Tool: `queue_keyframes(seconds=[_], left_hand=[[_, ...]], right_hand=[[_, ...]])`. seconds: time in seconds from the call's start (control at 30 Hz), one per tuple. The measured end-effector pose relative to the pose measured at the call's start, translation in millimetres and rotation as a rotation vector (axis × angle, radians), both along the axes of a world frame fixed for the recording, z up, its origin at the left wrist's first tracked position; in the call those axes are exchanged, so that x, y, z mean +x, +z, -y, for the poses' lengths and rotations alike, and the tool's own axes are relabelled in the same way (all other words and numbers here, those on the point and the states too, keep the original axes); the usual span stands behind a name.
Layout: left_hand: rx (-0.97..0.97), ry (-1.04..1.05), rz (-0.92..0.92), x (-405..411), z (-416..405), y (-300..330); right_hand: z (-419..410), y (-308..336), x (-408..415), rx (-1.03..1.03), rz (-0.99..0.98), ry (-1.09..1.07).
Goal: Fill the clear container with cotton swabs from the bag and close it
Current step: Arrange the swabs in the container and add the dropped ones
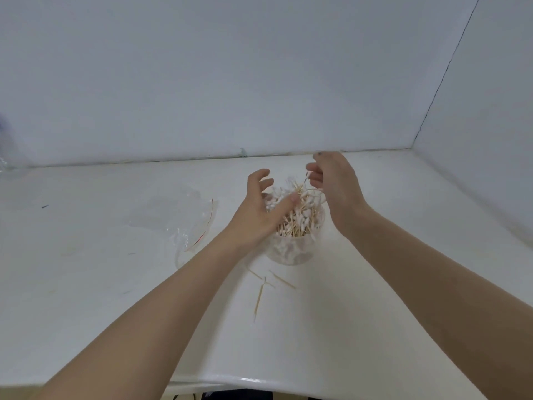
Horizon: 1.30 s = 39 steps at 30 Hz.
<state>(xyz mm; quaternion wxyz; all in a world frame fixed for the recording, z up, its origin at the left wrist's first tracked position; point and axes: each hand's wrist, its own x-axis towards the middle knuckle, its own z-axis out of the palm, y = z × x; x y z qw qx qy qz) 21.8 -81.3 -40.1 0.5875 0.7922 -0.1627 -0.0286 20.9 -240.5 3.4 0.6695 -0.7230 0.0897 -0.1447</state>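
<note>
Two bare hands work over one clear container (291, 249) standing near the middle of the white table (86, 284). Its lower wall shows, frosted with swab tips pressed against it; its rim and mouth are hidden behind the heap of cotton swabs (300, 212) and the left hand (256, 209). Swabs in the heap too many and too tangled to count; they stand well above the rim, sticks splayed. Left hand: palm toward the heap, thumb laid against the swabs, fingers spread and only loosely bent, gripping nothing. Right hand (336, 183): seen from the back, fingers curled inward, fingertips pinching one swab at the top of the heap; how many more it touches cannot be made out, as the palm side faces away. Loose swabs on the table in front of the container: about four, one long one pointing toward the viewer, the others short or partly overlapping, so the count is uncertain. One clear plastic bag (184, 223) with a red seal strip lies flat to the left of the container, its outline faint against the table. Container lid not made out. Far left edge: a blurred transparent object (5, 151), cut off by the frame, unidentifiable.
</note>
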Motion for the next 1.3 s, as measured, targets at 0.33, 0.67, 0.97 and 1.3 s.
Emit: queue_keyframes(seconds=[0.33, 0.67, 0.97, 1.3], left_hand=[[-0.036, 0.096, -0.061, 16.2, 10.7, 23.8], [-0.024, 0.05, -0.048, 10.9, 7.5, 28.4], [-0.048, 0.112, -0.113, 12.3, 18.2, 29.8], [-0.361, 0.216, -0.374, 4.1, 8.4, 15.3]], right_hand=[[1.9, 12.1, 3.0, -0.252, -0.074, 0.23], [-4.9, 14.1, -2.8, -0.238, -0.121, 0.364], [6.2, -21.5, -10.7, -0.093, -0.288, 0.184], [5.2, -40.3, -21.1, 0.263, -0.234, 0.093]])
